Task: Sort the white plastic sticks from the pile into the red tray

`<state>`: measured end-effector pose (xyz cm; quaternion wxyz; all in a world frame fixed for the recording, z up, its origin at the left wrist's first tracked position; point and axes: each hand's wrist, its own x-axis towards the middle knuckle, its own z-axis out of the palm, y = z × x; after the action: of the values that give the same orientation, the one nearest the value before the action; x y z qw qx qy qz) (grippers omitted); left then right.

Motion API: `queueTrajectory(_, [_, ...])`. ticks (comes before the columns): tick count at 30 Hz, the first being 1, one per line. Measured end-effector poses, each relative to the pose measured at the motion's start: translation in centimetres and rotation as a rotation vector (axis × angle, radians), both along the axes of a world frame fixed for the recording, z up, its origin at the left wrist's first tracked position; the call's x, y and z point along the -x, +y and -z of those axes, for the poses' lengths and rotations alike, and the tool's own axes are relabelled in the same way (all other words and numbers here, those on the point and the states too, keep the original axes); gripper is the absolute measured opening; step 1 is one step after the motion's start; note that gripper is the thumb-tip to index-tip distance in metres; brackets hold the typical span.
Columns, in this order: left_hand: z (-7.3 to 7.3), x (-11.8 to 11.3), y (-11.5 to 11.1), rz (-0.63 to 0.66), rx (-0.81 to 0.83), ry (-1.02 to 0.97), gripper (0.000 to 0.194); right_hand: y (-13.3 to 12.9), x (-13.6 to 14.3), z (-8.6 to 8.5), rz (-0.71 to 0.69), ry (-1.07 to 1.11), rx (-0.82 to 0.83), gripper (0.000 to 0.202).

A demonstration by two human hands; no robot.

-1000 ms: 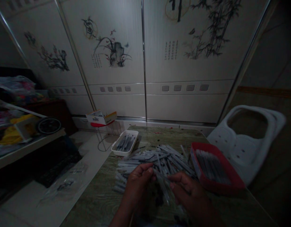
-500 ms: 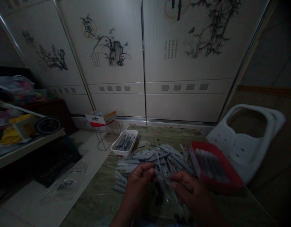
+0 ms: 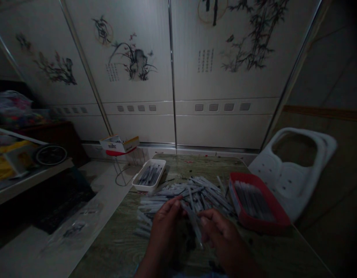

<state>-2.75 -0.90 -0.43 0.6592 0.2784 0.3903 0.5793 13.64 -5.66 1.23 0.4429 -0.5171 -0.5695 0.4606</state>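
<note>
Over the near part of the desk (image 3: 109,239), two bare hands worked close together in dim light. The left hand (image 3: 166,222) had its thumb and finger pressed together, pinching the top end of some thin clear sticks (image 3: 193,224), which slanted down toward the near side of the desk. The right hand (image 3: 220,231) was just beside them, with its fingers bent and its thumb close to the pointing finger. It was too dark and blurry for me to tell if that hand pinched a stick too. Past the hands lay a big messy pile of sticks (image 3: 209,191), white and gray and see-through, with some dark bits mixed in. They looked like pen parts. Some of them pointed sideways and others leaned across each other. On the left far part of the desk sat a white tub (image 3: 146,188) with more sticks (image 3: 151,175) inside. On the right side was a red tub (image 3: 278,208), and it had a row of pale sticks (image 3: 254,200) lying in it. A white chair (image 3: 308,189) stood just past the red tub. Off the desk, behind the white tub, an open box (image 3: 117,146) sat on a red stool (image 3: 120,153). Behind it all were tall pale doors (image 3: 138,127) with plants and a bird painted on them.
</note>
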Motion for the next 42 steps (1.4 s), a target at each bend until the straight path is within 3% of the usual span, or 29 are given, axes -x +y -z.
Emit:
queueTrajectory(4, [0.6,0.1,0.4,0.015,0.018,0.049,0.046,-0.2,-0.1,0.1,0.043,-0.014,-0.044,0.039])
queueTrajectory(17, [0.1,-0.3,0.3,0.069,0.039,0.006,0.051,-0.6,0.6,-1.2,0.100,0.117,-0.029,0.038])
queueTrajectory(24, [-0.4,0.1,0.2,0.025,0.010,0.055,0.055,0.0,-0.3,-1.1,-0.021,0.222,0.133,0.040])
queueTrajectory(28, [-0.5,0.2,0.5,0.039,-0.017,0.149,0.060,-0.1,-0.9,-1.8,-0.063,0.080,0.208,0.041])
queueTrajectory(31, [-1.2,0.1,0.4,0.047,-0.015,0.212,0.065,-0.2,-1.5,-1.8,0.026,-0.101,0.157,0.042])
queueTrajectory(33, [-1.8,0.3,0.3,-0.020,-0.005,0.243,0.064,0.0,-2.6,-1.8,0.143,-0.203,0.092,0.039])
queueTrajectory(37, [-2.1,0.9,0.5,-0.139,-0.019,0.338,0.056,0.5,-7.2,-2.2,0.436,-0.457,-0.029,0.034])
queueTrajectory(42, [-1.7,1.4,0.8,-0.158,-0.012,0.352,0.053,0.9,-13.3,-3.2,0.697,-0.920,0.095,0.035])
